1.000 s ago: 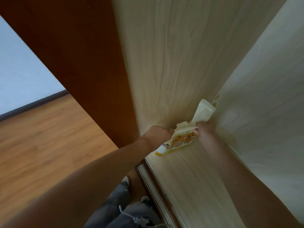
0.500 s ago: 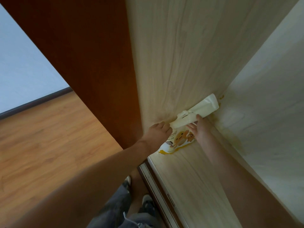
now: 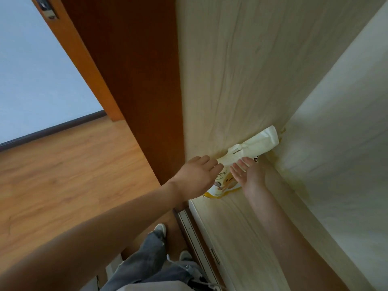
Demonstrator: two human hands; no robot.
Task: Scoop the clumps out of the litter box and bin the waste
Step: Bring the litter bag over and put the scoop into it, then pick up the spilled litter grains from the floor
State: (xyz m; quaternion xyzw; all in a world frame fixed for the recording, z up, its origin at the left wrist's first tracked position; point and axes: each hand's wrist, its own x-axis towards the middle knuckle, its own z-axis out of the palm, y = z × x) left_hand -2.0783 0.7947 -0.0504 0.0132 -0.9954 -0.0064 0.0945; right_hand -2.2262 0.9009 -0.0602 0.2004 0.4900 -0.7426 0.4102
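Deep in the corner of a pale wooden cupboard shelf (image 3: 241, 238) lies a cream litter bag (image 3: 247, 153) with a yellow-edged printed bottom. Its long axis runs along the left side panel (image 3: 231, 70), folded top pointing into the far corner, printed end toward the opening. The left hand (image 3: 197, 177) reaches in, fingers straight, fingertips touching the bag's near side, gripping nothing. The right hand (image 3: 249, 172) is palm up, fingers extended against the bag, not clasping it.

Single head cam, fwd/down, tilted, close into pale cabinet (image 3: 262, 217) interior.
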